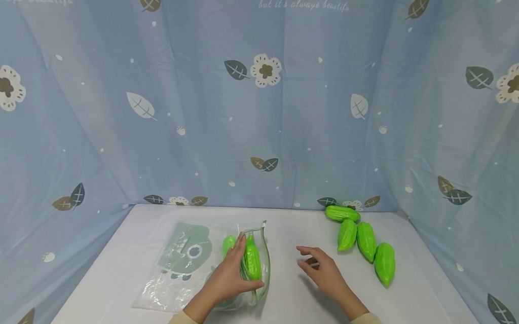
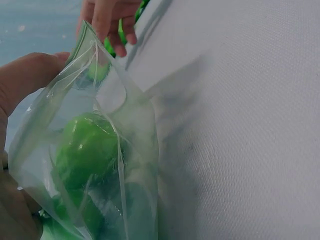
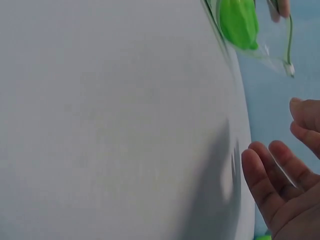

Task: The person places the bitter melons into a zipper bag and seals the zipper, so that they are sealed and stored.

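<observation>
A clear zip bag (image 1: 150, 291) with a pale green cartoon print lies flat at its left end, its mouth raised and spread to the right. My left hand (image 1: 226, 277) holds the bag near the mouth, thumb at one side and fingers at the other. Inside the bag show glossy green, ridged, pointed fruit-like pieces, one (image 1: 253, 260) close to the mouth and another (image 1: 228, 244) partly behind my fingers. In the left wrist view, my thumb (image 2: 35, 75) is at the edge of the bag. My right hand (image 1: 325, 274) hovers right of the bag, fingers loosely bent, holding nothing.
Several like green pieces lie at the table's back right: one (image 1: 343, 214) crosswise at the back, others (image 1: 347, 235) (image 1: 365, 241) before it, and one (image 1: 384, 264) nearest the right side. A blue patterned curtain (image 1: 309, 115) surrounds the white table (image 1: 293, 312).
</observation>
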Motion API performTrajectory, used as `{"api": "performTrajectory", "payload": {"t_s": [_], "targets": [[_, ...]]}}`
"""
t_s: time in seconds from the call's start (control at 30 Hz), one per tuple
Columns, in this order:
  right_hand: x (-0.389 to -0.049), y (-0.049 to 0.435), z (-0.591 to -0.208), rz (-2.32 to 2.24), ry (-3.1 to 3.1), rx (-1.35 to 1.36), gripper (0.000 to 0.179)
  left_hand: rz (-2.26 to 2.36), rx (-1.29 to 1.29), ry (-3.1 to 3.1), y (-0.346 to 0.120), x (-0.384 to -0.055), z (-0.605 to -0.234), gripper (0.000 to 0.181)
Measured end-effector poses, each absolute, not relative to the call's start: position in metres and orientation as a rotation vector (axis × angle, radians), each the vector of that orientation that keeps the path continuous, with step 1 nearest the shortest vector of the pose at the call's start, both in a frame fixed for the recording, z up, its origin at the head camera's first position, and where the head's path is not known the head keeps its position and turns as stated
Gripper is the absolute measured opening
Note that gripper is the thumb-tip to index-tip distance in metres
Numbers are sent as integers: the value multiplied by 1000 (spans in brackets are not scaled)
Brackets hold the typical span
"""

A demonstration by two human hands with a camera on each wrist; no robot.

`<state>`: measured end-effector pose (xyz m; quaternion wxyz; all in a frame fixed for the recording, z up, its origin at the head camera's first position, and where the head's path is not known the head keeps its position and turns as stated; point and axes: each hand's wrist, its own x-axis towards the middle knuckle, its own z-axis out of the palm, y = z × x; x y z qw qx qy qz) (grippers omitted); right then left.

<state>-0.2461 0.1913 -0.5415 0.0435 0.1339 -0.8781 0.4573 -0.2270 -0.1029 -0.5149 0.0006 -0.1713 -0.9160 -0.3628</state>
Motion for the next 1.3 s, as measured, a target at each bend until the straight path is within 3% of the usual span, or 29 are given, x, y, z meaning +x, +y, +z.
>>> {"api": "performTrajectory", "payload": {"t_s": [0.67, 1.3], "targets": [[-255, 256, -545, 1179, -2568, 42, 45, -1136, -548, -2878, -103, -228, -518, 125], [-276, 273, -545, 1016, -2546, -151, 52, -1142, -545, -2884, -103, -227, -516, 125]]}}
